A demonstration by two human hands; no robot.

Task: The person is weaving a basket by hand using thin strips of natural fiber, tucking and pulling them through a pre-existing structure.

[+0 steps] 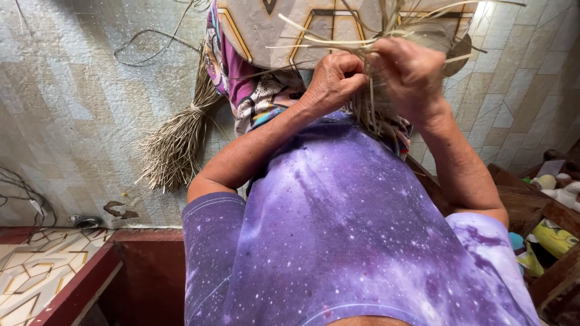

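Both hands work at chest height, above the lap. The left hand (pixel 331 81) is curled into a fist, its fingers (pixel 345 67) closed tight around a cluster of pale dry strips (pixel 338 42). The right hand (pixel 411 75) sits just beside it, touching the same cluster; its fingers are folded inward over the strands, though the exact pinch point is hidden from the camera.

The strips fan outward and upward from between the two hands, and more hang below them against the patterned cloth (pixel 257 96) over the lap. A tied bundle of dry fibre (pixel 175 145) lies well apart on the tiled floor (pixel 72 108).

To handle the strands well, in judgement: keep the left fist firm as the anchor, let the right hand guide one strand at a time, and maintain even tension so the brittle strips bend without cracking.
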